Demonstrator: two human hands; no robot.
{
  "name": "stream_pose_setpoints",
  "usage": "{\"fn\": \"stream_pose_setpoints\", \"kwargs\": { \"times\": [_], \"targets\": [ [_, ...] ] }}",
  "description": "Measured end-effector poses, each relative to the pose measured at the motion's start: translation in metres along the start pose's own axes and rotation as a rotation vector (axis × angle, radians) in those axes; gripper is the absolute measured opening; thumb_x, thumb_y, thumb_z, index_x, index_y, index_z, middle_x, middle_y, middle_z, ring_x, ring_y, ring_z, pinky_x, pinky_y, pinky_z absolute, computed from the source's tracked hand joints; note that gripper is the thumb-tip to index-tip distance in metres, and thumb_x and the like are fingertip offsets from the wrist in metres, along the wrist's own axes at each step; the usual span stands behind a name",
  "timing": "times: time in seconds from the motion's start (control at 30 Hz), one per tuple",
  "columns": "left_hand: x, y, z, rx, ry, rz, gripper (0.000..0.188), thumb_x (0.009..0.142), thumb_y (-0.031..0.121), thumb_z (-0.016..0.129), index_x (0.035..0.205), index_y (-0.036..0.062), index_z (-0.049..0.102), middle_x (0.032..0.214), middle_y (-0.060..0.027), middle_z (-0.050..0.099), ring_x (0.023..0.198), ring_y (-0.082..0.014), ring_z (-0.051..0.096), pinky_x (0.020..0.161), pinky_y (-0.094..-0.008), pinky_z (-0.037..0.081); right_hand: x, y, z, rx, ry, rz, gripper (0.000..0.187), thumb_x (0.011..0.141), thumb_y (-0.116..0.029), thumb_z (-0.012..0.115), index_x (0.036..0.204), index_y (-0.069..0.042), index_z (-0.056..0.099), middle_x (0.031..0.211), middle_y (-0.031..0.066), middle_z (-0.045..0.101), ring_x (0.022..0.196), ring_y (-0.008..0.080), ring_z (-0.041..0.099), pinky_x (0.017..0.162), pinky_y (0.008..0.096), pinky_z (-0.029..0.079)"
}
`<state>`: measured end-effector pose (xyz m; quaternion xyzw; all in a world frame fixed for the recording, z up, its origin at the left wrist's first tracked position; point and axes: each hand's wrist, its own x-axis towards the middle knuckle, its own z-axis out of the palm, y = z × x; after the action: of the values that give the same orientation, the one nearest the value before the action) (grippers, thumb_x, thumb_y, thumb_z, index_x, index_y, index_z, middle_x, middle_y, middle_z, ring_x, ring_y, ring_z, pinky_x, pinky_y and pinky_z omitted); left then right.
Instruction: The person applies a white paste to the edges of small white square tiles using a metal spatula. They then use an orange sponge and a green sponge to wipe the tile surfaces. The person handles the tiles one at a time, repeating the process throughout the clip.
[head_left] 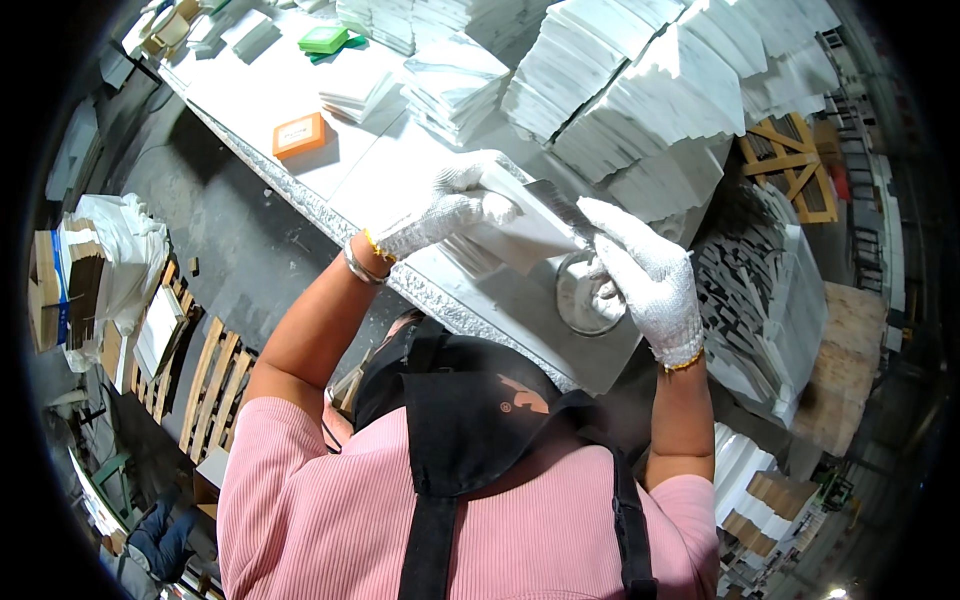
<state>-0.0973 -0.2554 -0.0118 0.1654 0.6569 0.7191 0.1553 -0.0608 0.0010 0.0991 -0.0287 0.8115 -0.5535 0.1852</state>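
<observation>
My left hand (455,205), in a white knit glove, grips a white marble tile (530,232) by its left edge and holds it tilted above the worktable. My right hand (645,275), also gloved, is closed at the tile's right side on a flat grey scraper (560,212), whose blade lies along the tile's upper edge; its handle is hidden by the fingers. Just below the right fingers, a round bowl (575,315) with white paste stands on the table.
White marble tiles stand in stacks (455,85) and long rows (650,100) across the far side. An orange box (299,135) and a green box (324,39) sit on the worktable (345,185). Wooden pallets (215,385) lie at left; a pile of grey strips (740,275) is at right.
</observation>
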Motion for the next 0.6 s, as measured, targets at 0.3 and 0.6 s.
{"fn": "stream_pose_setpoints", "kwargs": {
  "times": [0.3, 0.6],
  "targets": [
    [-0.004, 0.009, 0.006, -0.001, 0.018, -0.025, 0.028, 0.088, 0.010, 0.074, 0.115, 0.0041, 0.071, 0.113, -0.0022, 0.067, 0.105, -0.0129, 0.060, 0.095, -0.0299, 0.050, -0.011, 0.002, 0.019, -0.033, 0.130, 0.003, 0.034, 0.100, -0.005, 0.056, 0.134, -0.004, 0.064, 0.095, 0.0047, 0.073, 0.068, 0.0025, 0.060, 0.056, 0.0170, 0.047],
    [-0.002, -0.005, 0.004, -0.019, 0.013, 0.024, 0.026, 0.089, 0.007, 0.073, 0.114, 0.0053, 0.072, 0.113, -0.0023, 0.068, 0.105, -0.0120, 0.061, 0.093, -0.0289, 0.051, -0.009, 0.006, 0.035, -0.020, 0.196, -0.113, 0.035, 0.101, -0.007, 0.055, 0.135, -0.004, 0.062, 0.103, 0.0046, 0.070, 0.077, 0.0048, 0.063, 0.061, 0.0200, 0.051]
  ]
}}
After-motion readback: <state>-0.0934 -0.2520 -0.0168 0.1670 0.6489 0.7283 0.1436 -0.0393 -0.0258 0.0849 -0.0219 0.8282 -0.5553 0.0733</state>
